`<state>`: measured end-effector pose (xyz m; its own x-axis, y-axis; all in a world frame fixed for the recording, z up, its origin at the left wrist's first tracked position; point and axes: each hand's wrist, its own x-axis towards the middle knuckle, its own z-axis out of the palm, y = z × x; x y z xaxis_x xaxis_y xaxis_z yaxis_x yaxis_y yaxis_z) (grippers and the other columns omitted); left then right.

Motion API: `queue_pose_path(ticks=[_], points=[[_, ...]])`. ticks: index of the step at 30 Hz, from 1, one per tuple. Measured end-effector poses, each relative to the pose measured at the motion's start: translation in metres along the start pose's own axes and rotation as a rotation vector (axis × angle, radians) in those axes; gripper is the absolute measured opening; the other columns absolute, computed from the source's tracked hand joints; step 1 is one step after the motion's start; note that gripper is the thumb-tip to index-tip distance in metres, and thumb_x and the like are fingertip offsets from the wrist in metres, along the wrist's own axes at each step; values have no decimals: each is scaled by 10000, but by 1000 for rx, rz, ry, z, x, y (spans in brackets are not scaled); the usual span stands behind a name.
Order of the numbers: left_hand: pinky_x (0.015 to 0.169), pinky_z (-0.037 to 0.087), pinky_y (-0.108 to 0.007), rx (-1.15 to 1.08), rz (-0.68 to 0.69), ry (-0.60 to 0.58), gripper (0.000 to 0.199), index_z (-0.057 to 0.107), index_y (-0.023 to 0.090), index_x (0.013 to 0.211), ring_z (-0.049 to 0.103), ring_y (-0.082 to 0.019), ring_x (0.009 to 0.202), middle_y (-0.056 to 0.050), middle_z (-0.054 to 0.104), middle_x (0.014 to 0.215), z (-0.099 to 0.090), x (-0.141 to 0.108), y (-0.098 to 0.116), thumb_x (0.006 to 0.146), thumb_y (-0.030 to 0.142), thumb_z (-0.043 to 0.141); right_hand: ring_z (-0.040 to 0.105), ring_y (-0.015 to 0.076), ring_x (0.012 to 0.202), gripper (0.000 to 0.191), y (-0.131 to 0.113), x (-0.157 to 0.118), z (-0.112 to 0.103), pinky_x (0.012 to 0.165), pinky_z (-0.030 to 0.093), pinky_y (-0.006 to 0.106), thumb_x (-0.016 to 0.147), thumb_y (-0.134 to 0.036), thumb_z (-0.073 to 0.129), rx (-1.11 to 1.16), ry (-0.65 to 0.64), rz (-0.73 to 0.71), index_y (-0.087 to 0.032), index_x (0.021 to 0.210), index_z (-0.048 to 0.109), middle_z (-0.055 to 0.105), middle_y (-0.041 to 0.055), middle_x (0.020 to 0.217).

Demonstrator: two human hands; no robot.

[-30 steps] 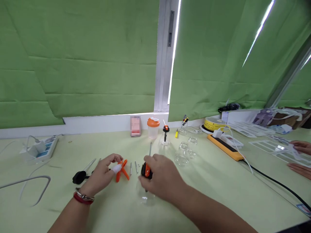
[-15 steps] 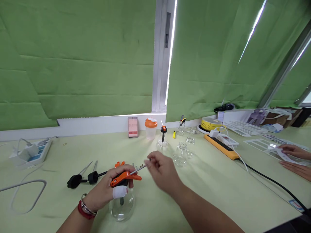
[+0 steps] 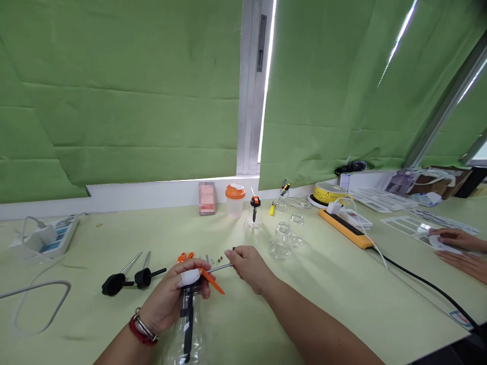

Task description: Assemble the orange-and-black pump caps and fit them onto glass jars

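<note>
My left hand [image 3: 167,294], one finger wrapped in white, is closed around the neck of a clear bottle [image 3: 200,334]. The bottle tilts, its base toward me, and a dark strip shows inside. Under my fingers sits its black top, from which an orange lever [image 3: 213,282] sticks out to the right. My right hand [image 3: 249,268] pinches a thin metal rod [image 3: 221,267] whose left end meets the top by the lever. Whether the rod is a tool or a bottle part I cannot tell. Behind my left hand lie orange pieces [image 3: 185,257] and several tiny parts [image 3: 216,260].
Two black parts with metal stems [image 3: 114,284] lie at left, near a power strip [image 3: 57,238]. Farther back stand an orange-lidded cup [image 3: 235,203], an assembled black-and-orange top [image 3: 255,202] and clear glassware [image 3: 280,246]. An orange power strip [image 3: 344,228] and another person's hands [image 3: 458,241] are at right.
The bottle has swung so its base points toward me and more of its length shows. The lever now slants downward. My right hand has turned, and the rod lies flatter.
</note>
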<state>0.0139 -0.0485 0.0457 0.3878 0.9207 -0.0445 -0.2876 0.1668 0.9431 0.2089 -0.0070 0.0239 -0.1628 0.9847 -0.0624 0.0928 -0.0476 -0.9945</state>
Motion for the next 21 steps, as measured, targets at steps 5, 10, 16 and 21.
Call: queue_pose_path(ticks=[5, 10, 16, 21], points=[[602, 461, -260, -12, -8, 160, 148, 701, 134, 828, 593, -139, 572, -67, 674, 778, 0, 4, -4, 704, 200, 654, 218, 48, 306, 487, 10, 12, -2, 347, 140, 210, 764, -607, 515, 50, -146, 315, -207, 535, 357, 315, -87, 364], [573, 470, -261, -40, -23, 205, 154, 701, 126, 808, 594, -136, 549, -77, 681, 798, 2, 5, -7, 669, 192, 680, 259, 40, 323, 454, 17, 14, -3, 357, 208, 196, 758, -526, 582, 206, -211, 264, -196, 542, 357, 340, -94, 382], [548, 485, -274, -71, -32, 259, 148, 682, 126, 808, 592, -144, 544, -66, 665, 740, -11, 13, -12, 705, 231, 659, 412, 52, 424, 371, 22, 17, -4, 438, 351, 207, 628, -470, 731, 233, -170, 32, -152, 688, 548, 510, -51, 527], [517, 475, -259, -78, -60, 306, 143, 670, 116, 781, 587, -141, 522, -58, 651, 687, -15, 17, -13, 712, 240, 652, 363, 51, 361, 411, 21, 16, -1, 357, 267, 192, 745, -555, 576, 152, -146, 149, -156, 653, 537, 481, -47, 460]])
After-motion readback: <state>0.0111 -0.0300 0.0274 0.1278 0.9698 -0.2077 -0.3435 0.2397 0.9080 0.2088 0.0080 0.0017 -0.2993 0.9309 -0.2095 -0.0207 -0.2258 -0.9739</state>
